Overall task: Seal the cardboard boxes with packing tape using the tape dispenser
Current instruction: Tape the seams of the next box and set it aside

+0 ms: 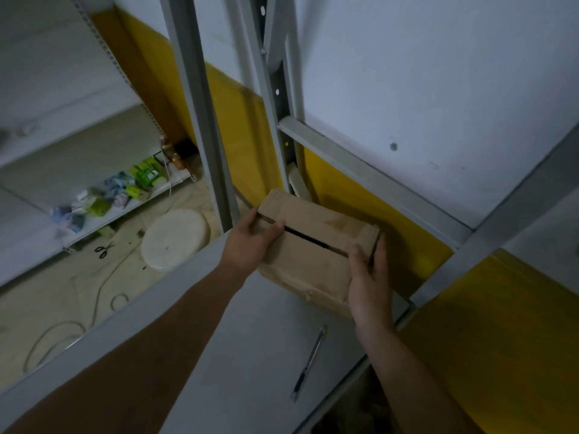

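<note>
A brown cardboard box rests on a grey metal shelf, its two top flaps folded down with a dark open seam between them. My left hand grips the box's left end, thumb on top near the seam. My right hand holds the right end, fingers curled round the corner. No tape shows on the seam. No tape dispenser is in view.
A utility knife lies on the shelf near its right edge. Grey shelf uprights stand behind the box. On the floor at left are scissors, a round white disc, cables, and a low shelf with small coloured packets.
</note>
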`<state>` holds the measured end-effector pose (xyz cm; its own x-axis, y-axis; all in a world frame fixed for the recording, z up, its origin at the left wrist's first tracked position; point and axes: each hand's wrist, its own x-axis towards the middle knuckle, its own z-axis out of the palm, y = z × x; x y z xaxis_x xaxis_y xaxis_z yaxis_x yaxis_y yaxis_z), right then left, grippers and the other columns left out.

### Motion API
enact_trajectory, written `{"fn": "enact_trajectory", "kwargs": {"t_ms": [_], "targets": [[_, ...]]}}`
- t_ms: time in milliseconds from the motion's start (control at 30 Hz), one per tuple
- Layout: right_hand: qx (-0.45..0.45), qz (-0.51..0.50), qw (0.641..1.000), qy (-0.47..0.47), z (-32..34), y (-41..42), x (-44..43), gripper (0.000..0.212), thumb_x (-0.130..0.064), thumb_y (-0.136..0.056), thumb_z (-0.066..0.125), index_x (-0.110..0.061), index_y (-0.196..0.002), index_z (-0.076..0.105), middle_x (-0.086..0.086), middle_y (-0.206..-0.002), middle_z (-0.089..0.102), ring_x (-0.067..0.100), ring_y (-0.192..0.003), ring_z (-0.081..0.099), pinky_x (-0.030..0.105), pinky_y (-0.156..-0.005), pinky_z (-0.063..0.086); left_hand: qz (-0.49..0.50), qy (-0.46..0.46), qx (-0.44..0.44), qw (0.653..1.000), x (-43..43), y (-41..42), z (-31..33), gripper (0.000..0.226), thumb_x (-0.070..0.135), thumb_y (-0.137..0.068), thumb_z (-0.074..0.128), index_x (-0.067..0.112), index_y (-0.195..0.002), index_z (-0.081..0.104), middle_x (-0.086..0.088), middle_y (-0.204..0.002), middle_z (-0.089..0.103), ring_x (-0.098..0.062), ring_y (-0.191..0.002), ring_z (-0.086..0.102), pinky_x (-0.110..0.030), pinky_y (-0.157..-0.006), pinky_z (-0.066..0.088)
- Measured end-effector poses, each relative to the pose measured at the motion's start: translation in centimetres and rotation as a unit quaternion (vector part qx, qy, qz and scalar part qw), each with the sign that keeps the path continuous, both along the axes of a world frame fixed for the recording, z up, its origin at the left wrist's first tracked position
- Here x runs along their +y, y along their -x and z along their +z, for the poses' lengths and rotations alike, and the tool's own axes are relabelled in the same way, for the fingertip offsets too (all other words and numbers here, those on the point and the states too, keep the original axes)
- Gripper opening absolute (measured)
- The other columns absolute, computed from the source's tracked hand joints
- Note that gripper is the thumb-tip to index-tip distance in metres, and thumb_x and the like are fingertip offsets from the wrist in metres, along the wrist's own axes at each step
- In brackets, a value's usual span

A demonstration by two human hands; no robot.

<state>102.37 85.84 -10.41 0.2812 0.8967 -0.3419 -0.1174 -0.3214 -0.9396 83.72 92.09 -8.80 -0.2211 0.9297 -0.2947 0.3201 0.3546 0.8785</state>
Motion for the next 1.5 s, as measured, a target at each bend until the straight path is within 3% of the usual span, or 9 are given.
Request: {"fn": "enact_trajectory", "kwargs": {"t_ms": [100,267,533,667,933,1000,1167,1333,1500], "targets": [[-0.011,0.05,0.998,-0.045,1.0,0.9,0.3,0.06,-0.04,-0.1,0.043,-0.046,-0.15,0.012,-0.011,-0.149,0.036,0.01,-0.117,0.048,0.031,-0.089,0.045,0.055,-0.034,-0.043,0.997,-2.1,1.7,0.5,0.053,0.035,-0.085,0.073,0.027,-0.134,0.057,0.008,-0.126,0.061,-0.013,-0.114,0.058,-0.027,-0.09,0.049],[0.006,0.136,0.986,-0.096,2.7,6.5,0.5,0.062,-0.052,-0.091,0.049,-0.056,-0.144,0.017,-0.017,-0.154,0.03,0.011,-0.135,0.04,0.047,-0.107,0.042,0.14,-0.105,-0.064,0.982,-7.3,7.4,3.0,0.037,0.028,-0.09,0.069,0.031,-0.126,0.062,0.014,-0.118,0.067,-0.004,-0.107,0.062,-0.021,-0.084,0.049],[0.026,0.291,0.948,-0.123,5.8,20.7,-6.6,0.057,-0.038,-0.096,0.051,-0.045,-0.147,0.026,-0.015,-0.149,0.04,0.012,-0.132,0.044,0.045,-0.109,0.04,0.295,-0.147,-0.055,0.942,-21.7,19.7,6.7,0.038,0.026,-0.09,0.067,0.031,-0.128,0.062,0.011,-0.121,0.066,-0.007,-0.11,0.06,-0.023,-0.081,0.046],[0.025,0.367,0.919,-0.143,7.9,28.6,-14.0,0.057,-0.033,-0.099,0.049,-0.041,-0.149,0.024,-0.022,-0.142,0.037,0.003,-0.125,0.04,0.029,-0.103,0.038,0.363,-0.169,-0.055,0.915,-32.3,25.8,8.5,0.037,0.025,-0.091,0.066,0.031,-0.127,0.061,0.01,-0.122,0.065,-0.007,-0.11,0.059,-0.023,-0.081,0.046],[0.065,0.509,0.842,-0.164,10.1,43.1,-30.6,0.055,-0.032,-0.097,0.052,-0.036,-0.148,0.032,-0.016,-0.143,0.047,0.005,-0.128,0.047,0.039,-0.11,0.039,0.486,-0.228,-0.054,0.842,-53.4,35.8,10.0,0.035,0.017,-0.092,0.064,0.025,-0.126,0.062,0.006,-0.116,0.07,-0.011,-0.107,0.065,-0.028,-0.09,0.053],[0.062,0.532,0.827,-0.172,10.6,45.4,-33.1,0.055,-0.032,-0.097,0.053,-0.036,-0.148,0.031,-0.017,-0.142,0.048,0.004,-0.128,0.047,0.039,-0.111,0.039,0.502,-0.24,-0.058,0.829,-56.6,37.2,10.5,0.034,0.017,-0.094,0.062,0.025,-0.127,0.061,0.009,-0.114,0.069,-0.001,-0.099,0.065,-0.018,-0.081,0.053],[0.057,0.56,0.803,-0.197,11.6,51.0,-35.5,0.055,-0.034,-0.096,0.054,-0.038,-0.147,0.034,-0.016,-0.141,0.05,0.006,-0.126,0.05,0.041,-0.108,0.041,0.512,-0.255,-0.055,0.818,-60.5,40.7,11.2,0.039,0.023,-0.094,0.06,0.032,-0.132,0.056,0.014,-0.116,0.065,-0.003,-0.104,0.061,-0.019,-0.074,0.047],[0.079,0.584,0.782,-0.201,11.8,56.6,-35.7,0.055,-0.031,-0.098,0.052,-0.039,-0.148,0.03,-0.018,-0.139,0.048,0.002,-0.117,0.053,0.024,-0.09,0.048,0.539,-0.26,-0.036,0.8,-61.3,45.0,11.5,0.039,0.02,-0.095,0.06,0.028,-0.132,0.056,0.012,-0.117,0.066,-0.003,-0.104,0.063,-0.017,-0.076,0.05],[0.081,0.595,0.778,-0.184,9.9,61.4,-34.6,0.055,-0.032,-0.097,0.053,-0.037,-0.148,0.032,-0.013,-0.146,0.045,0.009,-0.132,0.045,0.042,-0.109,0.04,0.537,-0.225,-0.021,0.813,-60.6,49.3,10.6,0.046,0.023,-0.095,0.059,0.031,-0.139,0.049,0.013,-0.124,0.061,0.001,-0.107,0.059,-0.016,-0.078,0.048]]}}
